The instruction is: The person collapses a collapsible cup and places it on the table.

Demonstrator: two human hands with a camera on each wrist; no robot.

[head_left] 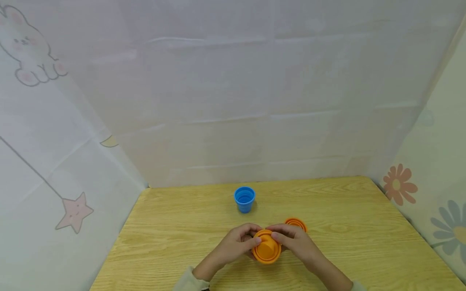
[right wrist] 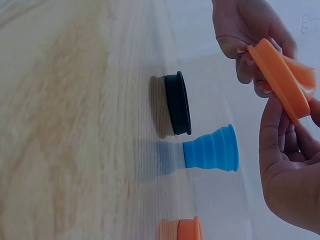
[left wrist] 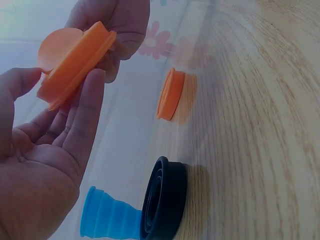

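Both hands hold an orange collapsible cup (head_left: 267,247) by its rim, over the near middle of the table. It is folded to a thick ring, and its base bulges unevenly out of the ring toward the person. My left hand (head_left: 233,244) pinches its left side, thumb on the face and fingers behind. On the opposite side my right hand (head_left: 298,245) grips it, thumb near the top of the ring. In the left wrist view the cup is tilted and clear of the table.
A blue collapsible cup (head_left: 244,199) stands extended, mouth up, beyond the hands. Behind the right hand lies a second orange cup (head_left: 299,223), folded flat. A black folded cup (right wrist: 178,103) sits on the wooden table (head_left: 174,226), mostly hidden by the left hand in the head view.
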